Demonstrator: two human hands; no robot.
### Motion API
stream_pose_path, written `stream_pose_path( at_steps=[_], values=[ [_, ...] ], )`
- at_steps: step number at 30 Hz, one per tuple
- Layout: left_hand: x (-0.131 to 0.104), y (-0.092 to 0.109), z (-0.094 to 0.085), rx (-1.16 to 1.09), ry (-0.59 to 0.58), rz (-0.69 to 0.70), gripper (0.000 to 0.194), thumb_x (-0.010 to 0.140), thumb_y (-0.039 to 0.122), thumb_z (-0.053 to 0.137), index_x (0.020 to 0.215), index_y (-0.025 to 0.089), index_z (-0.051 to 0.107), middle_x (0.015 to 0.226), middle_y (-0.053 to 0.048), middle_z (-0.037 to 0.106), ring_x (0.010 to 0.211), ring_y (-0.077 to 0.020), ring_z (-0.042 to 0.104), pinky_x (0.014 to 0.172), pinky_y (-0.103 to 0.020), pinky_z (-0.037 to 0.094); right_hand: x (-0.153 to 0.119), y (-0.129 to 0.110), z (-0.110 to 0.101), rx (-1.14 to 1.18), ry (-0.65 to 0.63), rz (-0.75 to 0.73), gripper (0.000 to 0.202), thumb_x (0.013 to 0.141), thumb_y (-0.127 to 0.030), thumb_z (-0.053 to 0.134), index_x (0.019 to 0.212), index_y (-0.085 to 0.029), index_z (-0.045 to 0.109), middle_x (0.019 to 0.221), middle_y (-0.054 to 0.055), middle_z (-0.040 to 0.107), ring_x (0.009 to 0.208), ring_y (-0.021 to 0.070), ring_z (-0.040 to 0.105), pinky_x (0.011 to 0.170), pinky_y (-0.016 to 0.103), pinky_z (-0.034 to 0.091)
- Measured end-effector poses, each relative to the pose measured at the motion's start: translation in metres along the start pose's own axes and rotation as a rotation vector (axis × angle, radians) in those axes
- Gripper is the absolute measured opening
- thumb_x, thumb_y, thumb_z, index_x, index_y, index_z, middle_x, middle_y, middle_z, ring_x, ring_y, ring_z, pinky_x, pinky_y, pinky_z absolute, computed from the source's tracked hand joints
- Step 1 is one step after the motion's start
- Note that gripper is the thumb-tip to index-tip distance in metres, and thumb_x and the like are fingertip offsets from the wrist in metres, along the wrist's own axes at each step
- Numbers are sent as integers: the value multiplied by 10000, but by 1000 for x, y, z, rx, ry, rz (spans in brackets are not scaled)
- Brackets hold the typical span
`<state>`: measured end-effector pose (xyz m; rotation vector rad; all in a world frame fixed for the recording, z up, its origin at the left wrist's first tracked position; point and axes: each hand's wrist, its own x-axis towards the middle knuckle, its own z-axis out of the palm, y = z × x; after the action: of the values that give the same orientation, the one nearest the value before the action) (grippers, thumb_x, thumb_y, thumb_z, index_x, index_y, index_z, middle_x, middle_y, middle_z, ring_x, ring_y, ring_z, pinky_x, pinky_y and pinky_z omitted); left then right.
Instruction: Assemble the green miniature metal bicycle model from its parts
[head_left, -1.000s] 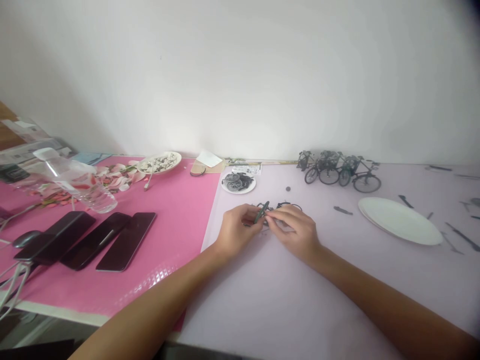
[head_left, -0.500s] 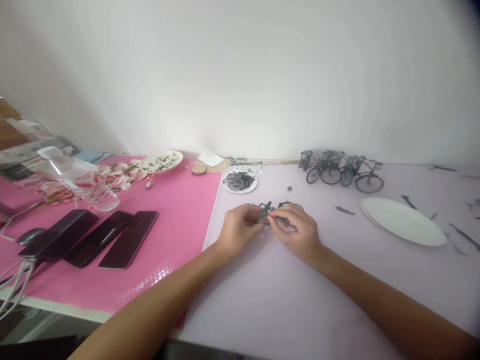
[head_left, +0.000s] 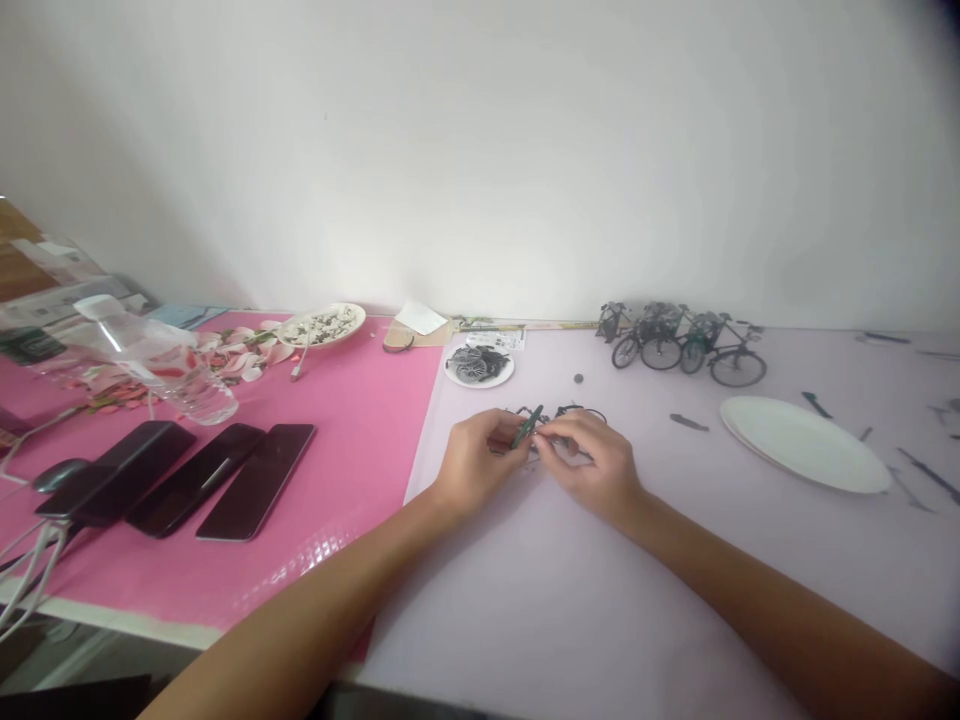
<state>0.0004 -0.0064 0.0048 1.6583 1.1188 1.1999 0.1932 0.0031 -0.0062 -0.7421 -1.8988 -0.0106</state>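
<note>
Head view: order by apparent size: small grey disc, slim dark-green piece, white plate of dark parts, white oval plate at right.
White oval plate at right
White plate of dark parts
Slim dark-green piece, held by the left hand
Small grey disc

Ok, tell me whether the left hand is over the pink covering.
No, the left hand, holding a small dark-green piece, is over the pale lilac covering, right of the pink covering.
</note>
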Motion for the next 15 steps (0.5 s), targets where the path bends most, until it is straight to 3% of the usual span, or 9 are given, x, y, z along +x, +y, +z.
stream_pose_path(
  at_steps=[15],
  values=[
    [0, 0, 0, 31, 16, 35, 198, 848, 192, 760, 1045, 175, 752, 968, -62, 797, 848, -184, 753, 791, -299, 620, -1, 3, 1, -4, 15, -26, 276, 836, -51, 752, 1030, -242, 712, 864, 30, 744, 670, 169, 614, 654, 340, 538]
  ],
)
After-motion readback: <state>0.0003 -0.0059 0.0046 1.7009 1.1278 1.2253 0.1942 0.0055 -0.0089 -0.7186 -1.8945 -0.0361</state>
